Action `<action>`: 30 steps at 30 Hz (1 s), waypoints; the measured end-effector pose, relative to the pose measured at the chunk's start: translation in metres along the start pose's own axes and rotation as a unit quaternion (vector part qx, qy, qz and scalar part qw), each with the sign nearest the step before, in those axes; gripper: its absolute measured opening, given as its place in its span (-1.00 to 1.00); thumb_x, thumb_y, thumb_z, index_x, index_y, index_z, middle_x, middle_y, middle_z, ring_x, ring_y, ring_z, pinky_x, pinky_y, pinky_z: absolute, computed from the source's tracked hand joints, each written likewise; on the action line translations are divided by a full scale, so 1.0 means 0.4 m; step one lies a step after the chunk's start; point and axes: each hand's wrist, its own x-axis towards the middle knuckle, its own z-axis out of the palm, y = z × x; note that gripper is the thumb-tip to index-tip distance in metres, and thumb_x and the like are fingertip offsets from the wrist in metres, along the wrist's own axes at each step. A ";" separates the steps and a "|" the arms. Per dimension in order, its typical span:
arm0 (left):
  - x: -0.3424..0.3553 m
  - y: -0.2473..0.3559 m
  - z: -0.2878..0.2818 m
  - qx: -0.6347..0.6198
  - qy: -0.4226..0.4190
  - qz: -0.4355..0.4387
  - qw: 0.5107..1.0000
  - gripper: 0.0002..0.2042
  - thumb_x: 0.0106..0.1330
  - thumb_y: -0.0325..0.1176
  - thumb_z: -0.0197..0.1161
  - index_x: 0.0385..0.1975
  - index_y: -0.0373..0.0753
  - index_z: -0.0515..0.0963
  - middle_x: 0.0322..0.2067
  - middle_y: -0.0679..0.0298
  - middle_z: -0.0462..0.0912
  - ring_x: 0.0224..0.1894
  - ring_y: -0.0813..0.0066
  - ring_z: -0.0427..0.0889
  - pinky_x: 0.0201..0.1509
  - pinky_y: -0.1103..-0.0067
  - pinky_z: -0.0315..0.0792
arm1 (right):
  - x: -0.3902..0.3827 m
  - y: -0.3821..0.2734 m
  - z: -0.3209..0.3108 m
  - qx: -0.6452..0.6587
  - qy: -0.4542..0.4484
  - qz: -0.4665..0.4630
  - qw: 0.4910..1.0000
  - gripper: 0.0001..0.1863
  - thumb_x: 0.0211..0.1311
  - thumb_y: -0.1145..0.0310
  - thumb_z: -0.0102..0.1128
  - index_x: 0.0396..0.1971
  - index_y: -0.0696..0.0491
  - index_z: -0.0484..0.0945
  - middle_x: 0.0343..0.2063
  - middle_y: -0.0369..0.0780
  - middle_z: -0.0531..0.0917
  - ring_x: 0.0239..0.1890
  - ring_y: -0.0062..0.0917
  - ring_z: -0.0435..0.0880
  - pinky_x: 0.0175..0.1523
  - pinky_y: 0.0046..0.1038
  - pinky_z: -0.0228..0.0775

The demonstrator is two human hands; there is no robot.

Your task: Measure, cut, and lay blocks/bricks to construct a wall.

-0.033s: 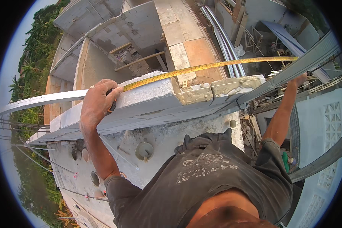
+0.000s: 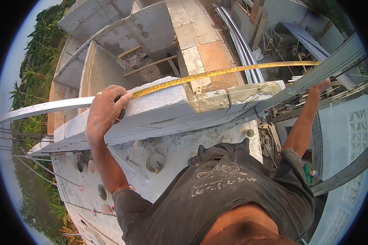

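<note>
At the top of a white block wall [image 2: 147, 110], my left hand [image 2: 108, 104] is closed around a tape measure [image 2: 119, 115] with a black and orange case. Its yellow blade [image 2: 216, 72] stretches rightward above the wall to a long metal beam [image 2: 298, 81]. A white bar [image 2: 49, 106] runs from the left edge up to beside that hand. My right hand [image 2: 321, 85] reaches out at the far right near the beam, fingers bent; what it grips, if anything, is too small to make out. A thin string crosses the wall's rough, mortar-covered right end [image 2: 253, 92].
Below me lies a concrete slab [image 2: 131, 159] with round openings and buckets [image 2: 155, 162]. Beyond the wall are unfinished block rooms [image 2: 135, 32], a walkway [image 2: 208, 53], silver metal lengths [image 2: 239, 41] and scrap timber. Rods jut out on the left near greenery [image 2: 41, 45]; a pale building [image 2: 339, 134] stands right.
</note>
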 end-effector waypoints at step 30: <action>0.002 0.037 0.000 -0.024 0.000 -0.022 0.999 -0.76 0.32 -0.32 0.19 -0.33 -0.44 0.58 -0.33 0.17 0.64 -0.28 0.44 0.55 -0.08 0.54 0.39 | -0.022 -0.159 -0.009 0.008 0.064 0.072 0.995 -0.69 0.13 0.23 0.20 -0.53 0.22 0.64 -0.66 -0.02 0.60 -0.59 -0.38 0.53 -0.38 -0.29 0.33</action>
